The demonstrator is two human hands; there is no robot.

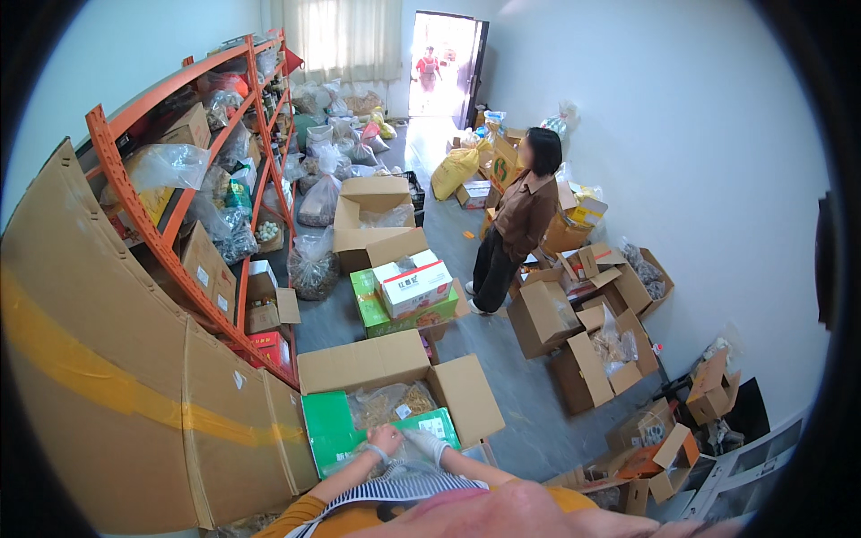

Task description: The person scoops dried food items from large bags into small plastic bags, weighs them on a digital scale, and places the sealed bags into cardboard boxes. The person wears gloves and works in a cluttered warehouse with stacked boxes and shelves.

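My left hand [385, 440], bare with a pale band at the wrist, is curled above the green flap of an open cardboard box [363, 361]. Close beside it on the right is my right hand [428, 444] in a whitish glove, its fingers pointing towards the left one. Clear plastic [410, 469] shows below the hands; whether either grips it is too small to tell. Inside the box lie clear plastic bags [382, 403] with tan dried pieces [418, 401]. A label with writing is on the flap.
Orange metal shelving [171, 228] and a tall cardboard sheet [114, 376] rise on the left. Ahead stands a white carton [417, 289] on a green box [377, 323]. A person [528, 202] stands to the right near several open cartons [545, 316]. Another person [428, 67] is beyond the doorway.
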